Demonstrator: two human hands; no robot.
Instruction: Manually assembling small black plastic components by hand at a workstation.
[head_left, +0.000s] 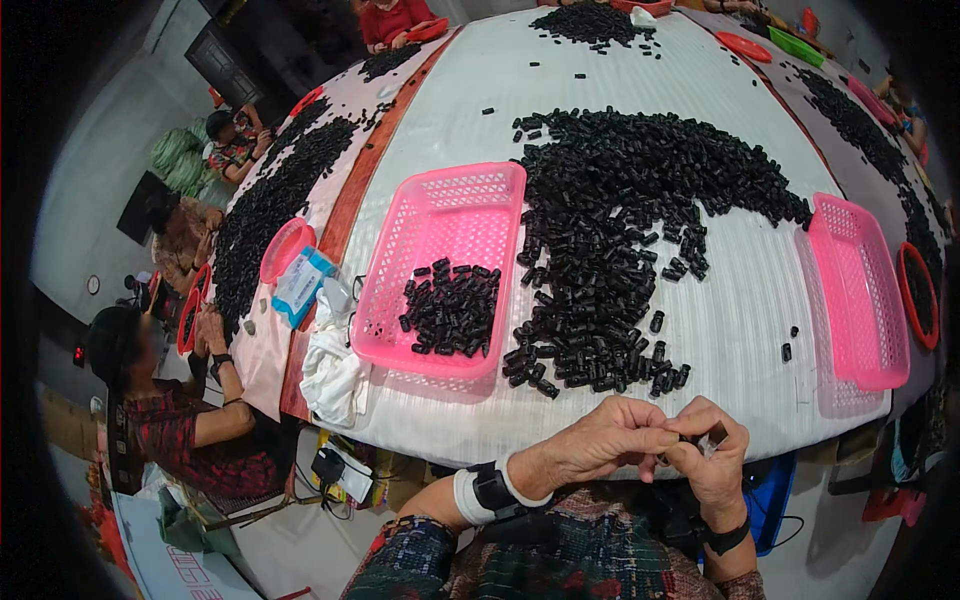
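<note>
At the near table edge my left hand and my right hand meet, thumbs and fingertips pinched together. A small whitish, clear-looking bit shows between the right fingers; its kind is too small to tell. Whatever the left fingertips pinch is hidden. Beyond my hands spreads a big heap of small black ribbed cylindrical pieces, its near end just past my left hand. To its left stands a pink plastic basket, partly filled with black pieces of the same sort.
A second pink basket stands at the right. White cloth and a blue-and-white packet lie left of the near basket. Co-workers sit around the table, one at the left, beside other black heaps. A blue container is below the edge.
</note>
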